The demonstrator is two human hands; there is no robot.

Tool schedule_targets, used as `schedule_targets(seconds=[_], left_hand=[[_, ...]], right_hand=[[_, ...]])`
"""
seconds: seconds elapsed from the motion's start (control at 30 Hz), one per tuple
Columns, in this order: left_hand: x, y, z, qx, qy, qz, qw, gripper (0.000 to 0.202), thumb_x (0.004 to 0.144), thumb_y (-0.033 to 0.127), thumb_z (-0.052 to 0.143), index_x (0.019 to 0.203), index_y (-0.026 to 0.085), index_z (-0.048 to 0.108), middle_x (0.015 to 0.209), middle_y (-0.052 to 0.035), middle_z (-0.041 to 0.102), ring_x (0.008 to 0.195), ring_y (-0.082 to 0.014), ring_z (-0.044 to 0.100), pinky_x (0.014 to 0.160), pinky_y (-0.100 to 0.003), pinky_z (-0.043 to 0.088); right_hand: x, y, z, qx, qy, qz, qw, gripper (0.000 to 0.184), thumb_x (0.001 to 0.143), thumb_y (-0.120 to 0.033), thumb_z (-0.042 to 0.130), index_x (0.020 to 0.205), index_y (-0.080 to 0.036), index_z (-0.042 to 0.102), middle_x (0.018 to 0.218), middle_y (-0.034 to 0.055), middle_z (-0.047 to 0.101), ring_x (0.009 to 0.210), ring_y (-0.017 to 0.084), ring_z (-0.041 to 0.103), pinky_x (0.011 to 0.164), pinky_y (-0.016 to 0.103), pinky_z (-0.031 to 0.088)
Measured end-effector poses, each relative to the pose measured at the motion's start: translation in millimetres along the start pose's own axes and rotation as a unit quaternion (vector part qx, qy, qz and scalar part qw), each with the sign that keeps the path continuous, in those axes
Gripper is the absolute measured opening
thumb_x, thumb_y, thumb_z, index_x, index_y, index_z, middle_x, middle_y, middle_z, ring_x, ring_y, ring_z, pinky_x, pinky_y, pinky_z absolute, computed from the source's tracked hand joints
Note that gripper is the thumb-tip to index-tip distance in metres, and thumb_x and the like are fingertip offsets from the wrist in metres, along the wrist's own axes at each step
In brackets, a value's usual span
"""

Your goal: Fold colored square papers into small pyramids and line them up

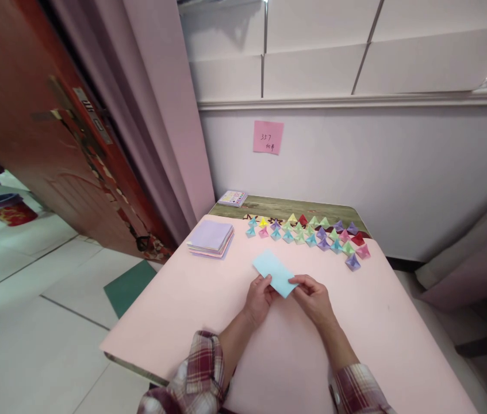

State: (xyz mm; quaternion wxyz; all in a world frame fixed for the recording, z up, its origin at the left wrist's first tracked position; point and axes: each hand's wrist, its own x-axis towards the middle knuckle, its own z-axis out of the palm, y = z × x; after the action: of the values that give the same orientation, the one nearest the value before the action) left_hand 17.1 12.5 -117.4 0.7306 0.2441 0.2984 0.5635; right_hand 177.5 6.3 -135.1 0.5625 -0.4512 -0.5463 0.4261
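Observation:
A light blue folded paper (274,271) lies on the pink table (183,310), slanting away from me. My left hand (259,298) pinches its near left edge, fingers closed on it. My right hand (313,297) pinches the near right corner, also closed on the paper. Both wrists rest low over the tabletop, in plaid sleeves.
A stack of pastel square papers (211,238) sits to the left. Several small folded paper shapes (312,234) in many colours lie in rows at the far side. A small paper packet (232,198) rests at the back. A pink note (268,137) hangs on the wall; a door (40,132) stands left.

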Motion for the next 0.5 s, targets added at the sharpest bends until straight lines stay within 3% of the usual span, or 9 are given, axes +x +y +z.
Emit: schedule_targets(seconds=[0.13,0.33,0.5], left_hand=[[-1.0,3.0,0.7,-0.009,-0.017,0.009,1.000,0.024,0.077,0.030,0.068,0.091,0.011,0.066,0.087,-0.0101,0.072,0.082,-0.0212,0.067,0.082,-0.036,0.052],[-3.3,3.1,3.3,0.035,-0.024,0.003,0.999,0.034,0.079,0.037,0.067,0.093,0.007,0.067,0.092,-0.0156,0.073,0.083,-0.0239,0.069,0.086,-0.041,0.051],[-5.7,-2.6,3.9,0.105,-0.030,0.022,0.994,0.032,0.071,0.027,0.077,0.095,0.008,0.069,0.096,-0.0139,0.073,0.083,-0.0221,0.069,0.088,-0.040,0.051]], right_hand=[[-0.8,-1.9,3.2,0.036,0.001,0.046,0.998,0.023,0.069,-0.035,0.076,0.086,-0.020,0.071,0.085,0.0047,0.070,0.073,0.018,0.065,0.067,0.029,0.053],[-1.8,-3.5,12.3,0.040,0.078,0.079,0.993,0.031,0.070,-0.046,0.074,0.073,-0.016,0.066,0.060,0.0007,0.063,0.054,0.013,0.055,0.051,0.024,0.044],[-3.0,-8.6,15.4,0.009,0.094,0.087,0.992,0.034,0.070,-0.048,0.073,0.065,-0.017,0.061,0.050,-0.0029,0.054,0.045,0.010,0.044,0.044,0.022,0.035]])
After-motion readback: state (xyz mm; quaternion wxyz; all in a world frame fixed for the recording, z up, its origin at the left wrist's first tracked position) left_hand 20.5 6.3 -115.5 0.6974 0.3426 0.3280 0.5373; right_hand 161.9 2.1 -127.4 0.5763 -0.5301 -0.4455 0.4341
